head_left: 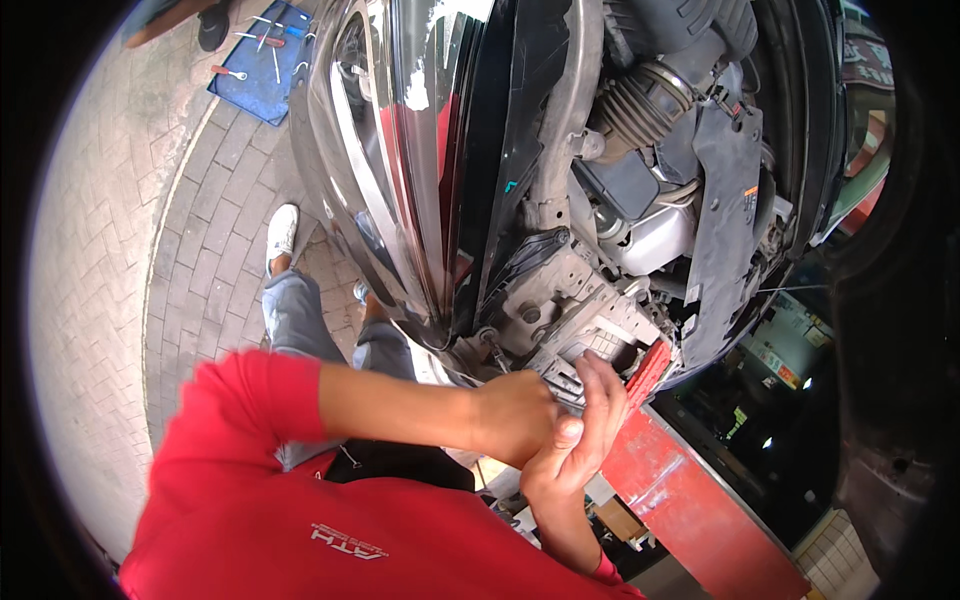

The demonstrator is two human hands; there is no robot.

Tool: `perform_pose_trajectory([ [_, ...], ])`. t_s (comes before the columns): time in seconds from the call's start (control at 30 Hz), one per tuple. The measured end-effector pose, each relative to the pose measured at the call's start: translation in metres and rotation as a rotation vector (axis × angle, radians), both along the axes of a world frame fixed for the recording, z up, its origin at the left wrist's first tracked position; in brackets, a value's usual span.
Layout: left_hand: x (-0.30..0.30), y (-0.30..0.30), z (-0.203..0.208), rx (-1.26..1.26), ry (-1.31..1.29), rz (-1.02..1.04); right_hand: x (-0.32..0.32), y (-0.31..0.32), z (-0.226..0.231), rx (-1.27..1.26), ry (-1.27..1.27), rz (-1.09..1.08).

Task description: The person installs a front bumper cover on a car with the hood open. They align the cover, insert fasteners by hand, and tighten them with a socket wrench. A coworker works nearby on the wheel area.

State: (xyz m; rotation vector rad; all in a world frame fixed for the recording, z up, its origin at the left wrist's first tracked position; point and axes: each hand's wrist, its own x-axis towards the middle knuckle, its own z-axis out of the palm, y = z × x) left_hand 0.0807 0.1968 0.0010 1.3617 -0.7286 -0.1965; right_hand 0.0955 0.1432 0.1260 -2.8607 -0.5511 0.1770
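My left hand (512,415) comes in from the left, back of the hand up, its fingers curled into a fist. What they grip, if anything, is hidden. Against its far side lies my right hand (590,405), thumb raised and fingers stretched out, with nothing visible in it. Both are at the corner of a car's opened front end, over a dusty grey metal bracket (590,325) with holes. A ridged red strip (650,375) shows just beyond my right fingertips.
The car's glossy black bumper (415,200) runs along the left. Engine parts, including a ribbed air hose (645,105) and a grey cover panel (725,190), fill the upper right. A blue tray (250,90) with several hand tools lies on the paving near another person's shoe (213,27).
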Motion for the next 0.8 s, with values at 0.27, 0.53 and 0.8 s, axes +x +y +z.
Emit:
perform_pose_trajectory([
  [0.27, 0.06, 0.033, 0.017, -0.19, -0.14, -0.607, -0.003, -0.001, -0.002, 0.027, -0.015, -0.038],
  [0.53, -0.023, -0.011, 0.003, -0.232, -0.066, 0.655, -0.003, 0.0, 0.001, -0.02, -0.043, 0.088],
  [0.8, 0.055, 0.015, 0.009, -0.272, -0.28, -0.651, -0.014, -0.006, -0.004, 0.004, -0.054, -0.003],
])
